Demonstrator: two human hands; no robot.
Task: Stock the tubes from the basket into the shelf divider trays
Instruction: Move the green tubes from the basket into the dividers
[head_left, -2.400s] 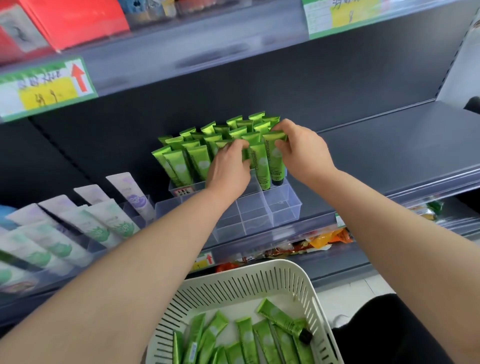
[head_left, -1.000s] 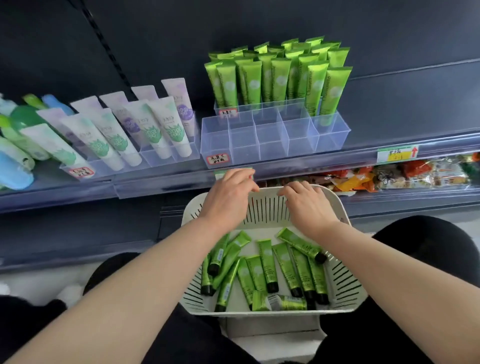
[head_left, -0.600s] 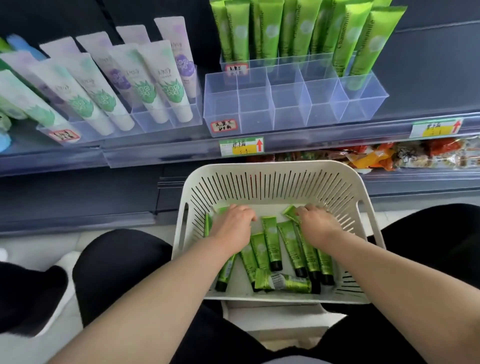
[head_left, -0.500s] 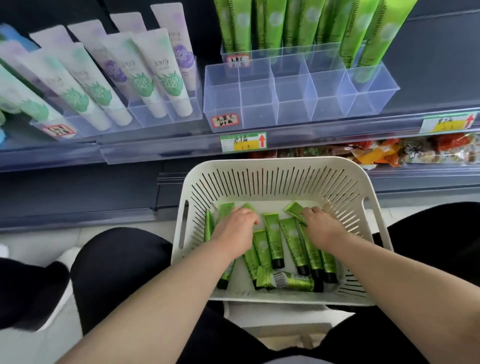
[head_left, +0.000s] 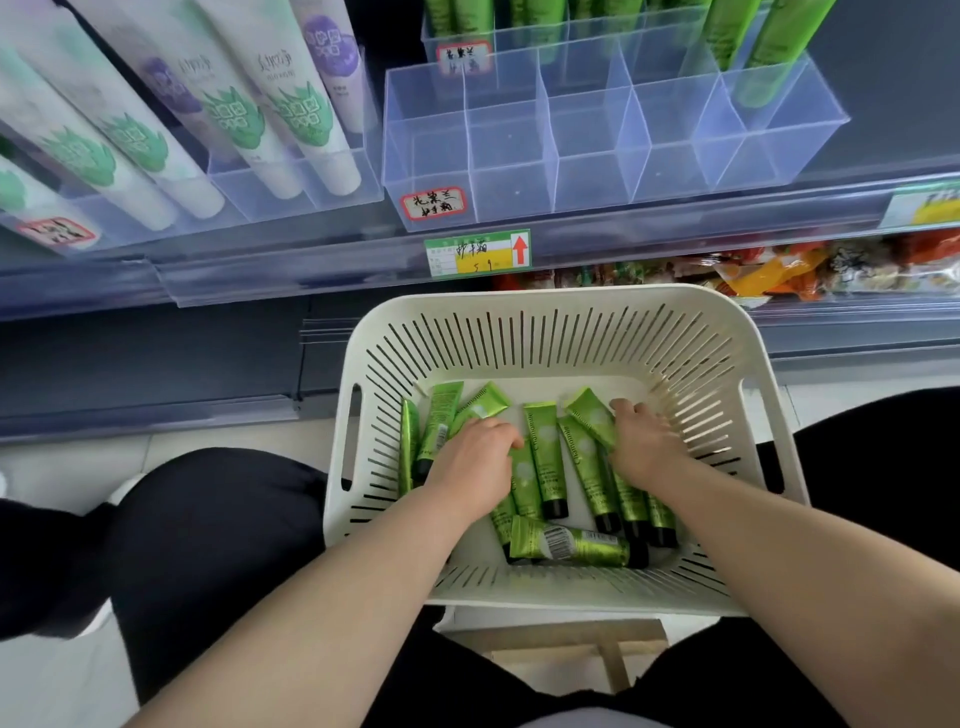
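Note:
Several green tubes with black caps lie loose on the floor of the white slotted basket on my lap. Both hands are down inside it. My left hand has its fingers curled over a tube near the basket's left side. My right hand curls its fingers round the top end of another tube on the right. Above, the clear divider tray on the shelf has bare front compartments. Green tubes stand in its rear ones, cut off by the frame's top.
White tubes with green and purple prints lean in a neighbouring clear tray at the left. A green price label sits on the shelf lip. Snack packets fill the lower shelf behind the basket. My knees flank the basket.
Both hands left the tubes in the shelf tray, came down into the basket and settled on the loose tubes. The view tilted downward.

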